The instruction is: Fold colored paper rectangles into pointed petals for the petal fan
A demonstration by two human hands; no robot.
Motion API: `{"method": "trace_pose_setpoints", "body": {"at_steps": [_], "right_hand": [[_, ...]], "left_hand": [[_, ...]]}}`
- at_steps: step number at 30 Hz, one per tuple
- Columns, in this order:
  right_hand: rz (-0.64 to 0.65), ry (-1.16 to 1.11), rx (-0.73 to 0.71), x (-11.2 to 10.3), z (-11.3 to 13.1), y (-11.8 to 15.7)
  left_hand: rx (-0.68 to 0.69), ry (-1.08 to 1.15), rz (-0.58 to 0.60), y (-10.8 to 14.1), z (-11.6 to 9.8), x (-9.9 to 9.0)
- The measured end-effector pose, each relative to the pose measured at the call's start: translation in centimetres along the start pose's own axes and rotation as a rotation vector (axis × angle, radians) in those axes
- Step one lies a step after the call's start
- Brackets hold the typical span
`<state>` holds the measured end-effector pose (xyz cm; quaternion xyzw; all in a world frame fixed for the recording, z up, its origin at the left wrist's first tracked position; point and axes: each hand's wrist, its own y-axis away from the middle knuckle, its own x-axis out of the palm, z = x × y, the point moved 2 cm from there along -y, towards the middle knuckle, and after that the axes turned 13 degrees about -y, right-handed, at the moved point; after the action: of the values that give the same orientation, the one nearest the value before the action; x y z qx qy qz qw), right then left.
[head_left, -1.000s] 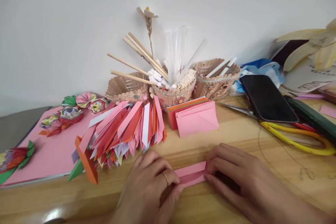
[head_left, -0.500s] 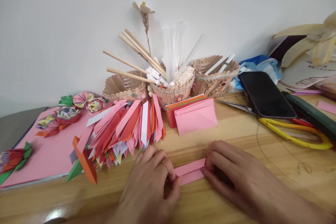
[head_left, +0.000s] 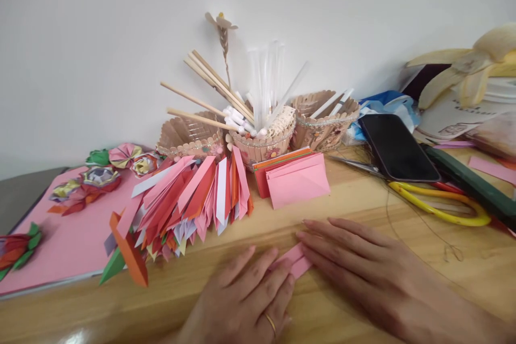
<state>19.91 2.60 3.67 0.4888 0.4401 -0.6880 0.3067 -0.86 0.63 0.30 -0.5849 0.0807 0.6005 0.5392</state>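
Observation:
A small folded strip of pink paper (head_left: 297, 261) lies on the wooden table, with a crease line along its length. My left hand (head_left: 250, 295), with a ring on one finger, rests flat with its fingers spread over the strip's left end. Over the right end lies my right hand (head_left: 358, 263), its fingers stretched out and pointing left. Both ends of the strip are hidden under my fingers. Just behind my hands stands a stack of folded pink paper (head_left: 299, 181) with red and orange sheets behind it.
Folded paper pieces (head_left: 189, 199) fan out at left, beside paper flowers (head_left: 99, 177) on a pink sheet (head_left: 72, 242). Craft baskets (head_left: 262, 148) hold sticks and straws behind. At right are a phone (head_left: 399, 146), yellow-handled scissors (head_left: 439, 207) and a green tool (head_left: 475, 185).
Both hands have gone from pinching the ends of the pink strip to lying flat over it with fingers stretched out. Less of the strip shows. The view has shifted slightly.

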Motion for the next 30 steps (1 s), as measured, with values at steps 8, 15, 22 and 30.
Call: {"method": "trace_pose_setpoints", "body": {"at_steps": [8, 15, 22, 30], "right_hand": [[0.142, -0.215, 0.166, 1.7, 1.5, 0.9], [0.274, -0.356, 0.105, 1.5, 0.5, 1.0], [0.240, -0.311, 0.105, 1.3, 0.3, 0.7], [0.196, -0.304, 0.155, 0.4, -1.3, 1.7]], "left_hand": [[0.019, -0.073, -0.014, 0.5, -0.3, 0.2], [0.027, -0.056, -0.011, 0.7, -0.3, 0.1], [0.046, -0.058, 0.008, 0.6, 0.0, -0.2], [0.050, -0.041, -0.024, 0.6, 0.0, -0.1]]}}
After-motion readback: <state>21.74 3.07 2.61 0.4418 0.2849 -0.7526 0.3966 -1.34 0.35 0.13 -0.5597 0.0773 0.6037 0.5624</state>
